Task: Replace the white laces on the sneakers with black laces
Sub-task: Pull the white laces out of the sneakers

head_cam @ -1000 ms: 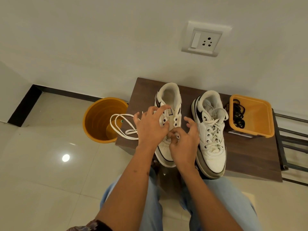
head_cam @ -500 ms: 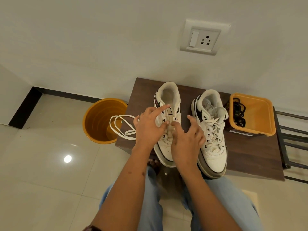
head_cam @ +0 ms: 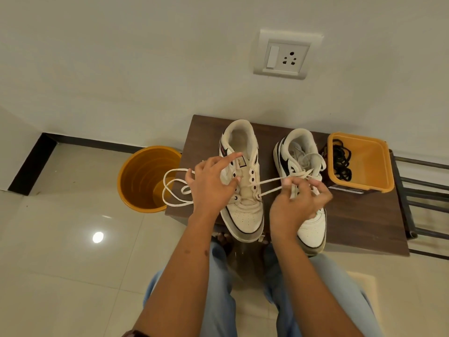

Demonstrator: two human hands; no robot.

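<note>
We see 2 sneakers on the table (head_cam: 359,227). Our left hand (head_cam: 213,186) rests on the left sneaker (head_cam: 245,190), fingers relaxed. Our right hand (head_cam: 297,203) pinches its white lace (head_cam: 274,182). Black laces (head_cam: 341,161) sit in the orange tray (head_cam: 364,164) at the right edge.

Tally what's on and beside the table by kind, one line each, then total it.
Sneakers: 2, left sneaker, right sneaker
Orange containers: 2, bucket, square tub
Lace lots: 2, loose white lace, black laces
Total: 6
</note>
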